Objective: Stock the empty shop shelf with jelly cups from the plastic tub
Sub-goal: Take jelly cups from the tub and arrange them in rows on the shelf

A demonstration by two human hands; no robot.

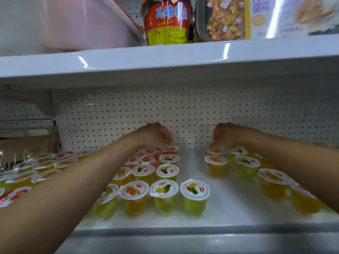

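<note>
Several jelly cups with white lids stand in rows on the white shelf point(194, 208): a big group at left and centre point(145, 171) and a smaller group at right point(247, 164). My left hand point(156, 134) reaches to the back row, and its curled fingertips pinch a red jelly cup point(170, 150). Further right, my right hand point(226, 134) is curled down over another back-row cup point(215, 151) and grips it by the lid. A pale pink plastic tub point(69, 24) sits on the shelf above, at upper left.
A bare strip of shelf runs between the two cup groups. The pegboard back wall point(183, 114) is just behind my hands. The upper shelf's edge point(165, 61) hangs overhead, carrying a red-labelled jar point(167, 21) and packaged food point(225, 19). Brown packets point(23, 145) lie at far left.
</note>
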